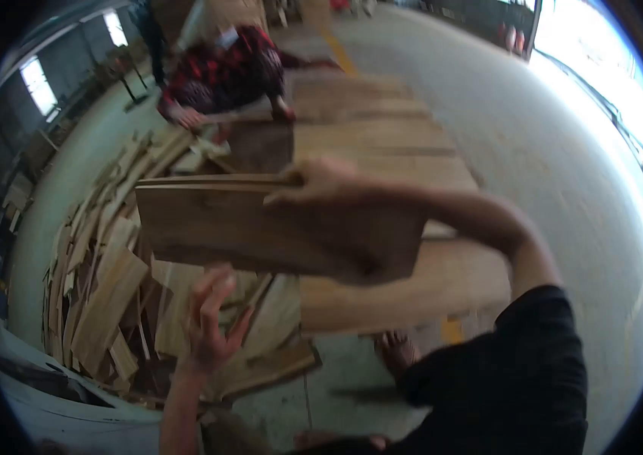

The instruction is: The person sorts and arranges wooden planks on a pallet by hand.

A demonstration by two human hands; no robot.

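My right hand point(329, 182) grips wooden boards point(223, 224) by their top edge, thumb on the near face and fingers over the far side. Along the top edge two thin layers show, so at least two boards seem pressed together. They are held up on edge, tilted slightly, above the floor. Below their lower left part is my left hand point(214, 315), open, with fingers spread and curled a little, holding nothing. A small gap appears between its fingertips and the boards. Beneath the held boards, flat wide planks point(405, 292) lie in a stack.
A heap of loose wooden strips and offcuts point(105, 292) spreads over the floor on the left. Across the stack, a person in a red checked shirt point(223, 76) crouches, one hand near the heap. Concrete floor point(549, 174) with yellow lines extends to the right.
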